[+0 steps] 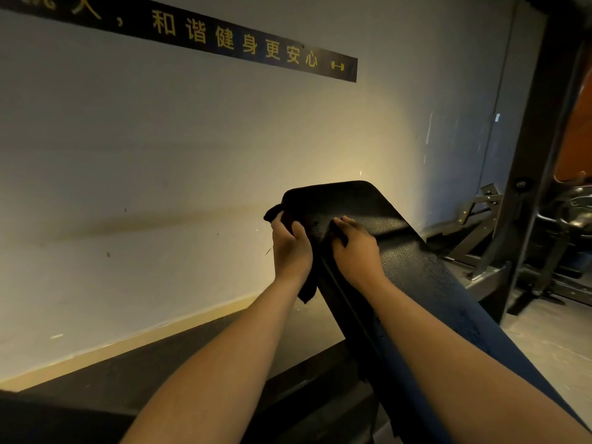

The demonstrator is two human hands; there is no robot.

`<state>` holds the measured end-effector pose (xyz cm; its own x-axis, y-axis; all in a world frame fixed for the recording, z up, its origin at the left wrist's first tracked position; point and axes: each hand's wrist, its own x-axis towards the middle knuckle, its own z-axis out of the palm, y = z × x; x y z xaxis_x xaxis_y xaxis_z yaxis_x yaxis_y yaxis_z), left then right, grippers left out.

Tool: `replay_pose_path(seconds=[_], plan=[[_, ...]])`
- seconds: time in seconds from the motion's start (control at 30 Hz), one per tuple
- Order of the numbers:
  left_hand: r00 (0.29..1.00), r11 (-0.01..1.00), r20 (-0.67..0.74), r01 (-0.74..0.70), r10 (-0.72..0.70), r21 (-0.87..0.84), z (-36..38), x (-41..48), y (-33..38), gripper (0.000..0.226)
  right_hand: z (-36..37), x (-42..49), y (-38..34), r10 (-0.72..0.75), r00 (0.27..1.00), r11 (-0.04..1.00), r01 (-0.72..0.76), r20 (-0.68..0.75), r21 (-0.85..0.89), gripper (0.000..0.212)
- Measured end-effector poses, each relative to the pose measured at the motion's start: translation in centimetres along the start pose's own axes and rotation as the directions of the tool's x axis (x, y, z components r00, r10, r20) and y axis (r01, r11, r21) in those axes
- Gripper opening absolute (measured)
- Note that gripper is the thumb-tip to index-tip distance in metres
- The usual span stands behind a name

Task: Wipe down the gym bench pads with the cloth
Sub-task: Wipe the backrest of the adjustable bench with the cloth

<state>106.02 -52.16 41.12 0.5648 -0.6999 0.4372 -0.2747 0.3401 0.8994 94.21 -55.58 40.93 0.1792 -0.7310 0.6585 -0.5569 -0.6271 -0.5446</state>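
Observation:
A long black bench pad [413,261] slopes up from the lower right to its rounded top end at centre frame. A dark cloth [308,288] hangs along the pad's left edge. My left hand [291,248] grips the cloth against that edge near the top, with a cloth end sticking out above the fingers. My right hand [357,248] lies on the pad's top surface, fingers curled round another part of the cloth. The cloth is hard to tell from the black pad.
A pale wall [160,155] with a black banner [224,36] stands close behind the bench. A dark floor mat [153,357] runs along the wall's base. A black steel rack upright [528,168] and machine parts [576,216] crowd the right side.

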Motion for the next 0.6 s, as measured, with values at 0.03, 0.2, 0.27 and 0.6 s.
replay_pose_path(seconds=[0.03, 0.2, 0.27, 0.6], plan=[[1.0, 1.0, 0.006, -0.014, 0.014, 0.003, 0.0, -1.3, -0.3, 0.045, -0.1, 0.0, -0.1, 0.004, 1.0, 1.0, -0.004, 0.005, 0.004, 0.039], [0.969, 0.969, 0.082, -0.24, 0.235, 0.061, 0.6, -10.2, -2.6, 0.043, -1.4, -1.1, -0.2, -0.001, 0.998, 1.0, 0.001, 0.058, 0.003, 0.037], [0.941, 0.94, 0.134, -0.324, 0.309, 0.103, 0.4, -11.5, -3.4, 0.045, -1.8, -2.7, 0.6, 0.003, 1.0, 0.996, -0.003, 0.005, -0.094, 0.037], [0.993, 0.997, 0.114, -0.042, 0.034, 0.066, 0.4, -4.9, -0.1, 0.052, -1.7, -7.7, 1.9, 0.076, 0.991, 0.987, -0.09, -0.106, -0.133, 0.041]])
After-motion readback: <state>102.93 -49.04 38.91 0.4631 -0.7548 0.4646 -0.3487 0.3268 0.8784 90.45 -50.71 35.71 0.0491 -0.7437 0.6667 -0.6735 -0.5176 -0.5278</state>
